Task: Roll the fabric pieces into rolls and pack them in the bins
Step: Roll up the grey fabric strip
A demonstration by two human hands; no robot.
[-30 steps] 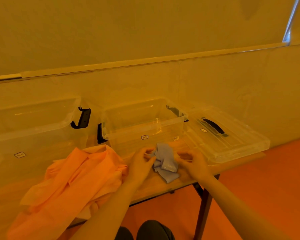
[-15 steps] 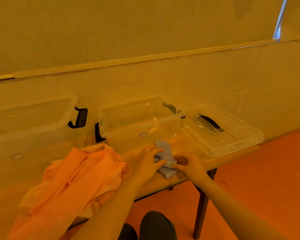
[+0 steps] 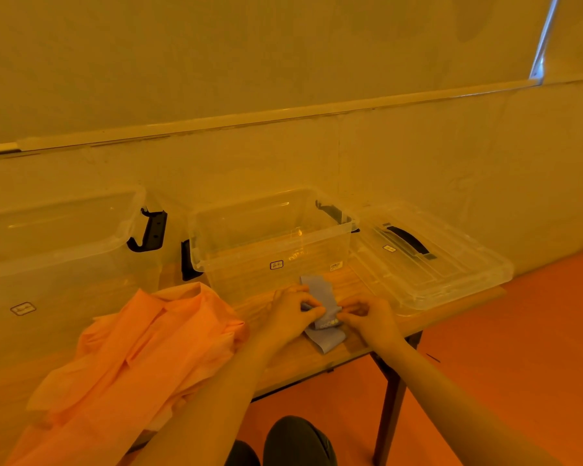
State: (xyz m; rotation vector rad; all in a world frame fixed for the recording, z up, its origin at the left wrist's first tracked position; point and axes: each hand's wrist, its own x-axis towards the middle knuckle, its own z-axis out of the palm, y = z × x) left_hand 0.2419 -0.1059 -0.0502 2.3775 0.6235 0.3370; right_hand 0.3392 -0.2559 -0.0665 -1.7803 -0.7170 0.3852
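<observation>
While my left hand and right hand are pinching the small blue fabric strip (near table edge), I'm risking a loose, unravelling roll.

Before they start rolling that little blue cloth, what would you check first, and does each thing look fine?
1. Both hands on the blue fabric strip: ok; left hand and right hand pinch its middle.
2. Strip lying flat: not ok; bunched between the hands.
3. Strip fully on the wooden table: ok.
4. Middle clear bin open to receive the roll: ok; its lid lies to the right.
5. Orange fabric pile clear of the strip: ok; it lies left of the left hand.
6. Bin empty: cannot tell for certain.
</observation>
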